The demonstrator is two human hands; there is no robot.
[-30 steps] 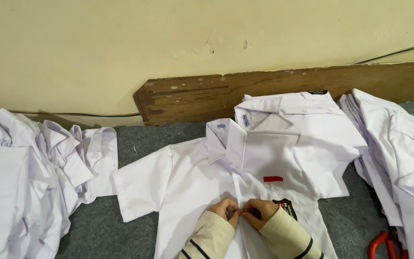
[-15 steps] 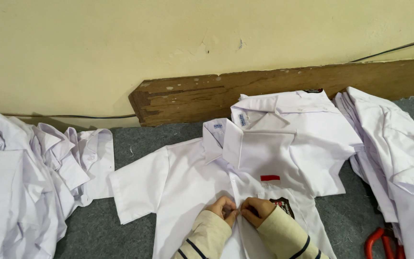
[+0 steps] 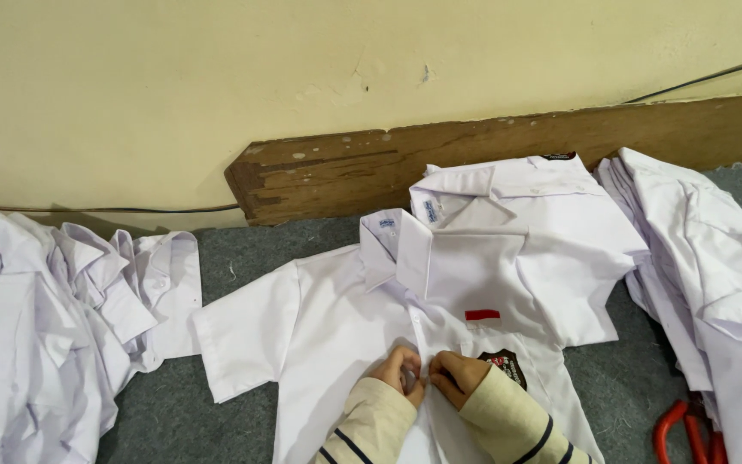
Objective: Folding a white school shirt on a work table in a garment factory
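— Pinching the placket of the white shirt (image 3: 337,318) spread on the grey floor (image 3: 165,421), left hand (image 3: 399,375) and right hand (image 3: 454,375) both grip fabric.
— Risk?
— Misaligned edges — the front could pucker, I'd judge.

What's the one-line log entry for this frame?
left hand: pinching placket | right hand: pinching placket | white shirt: flat on grey carpet | red scissors: right, untouched
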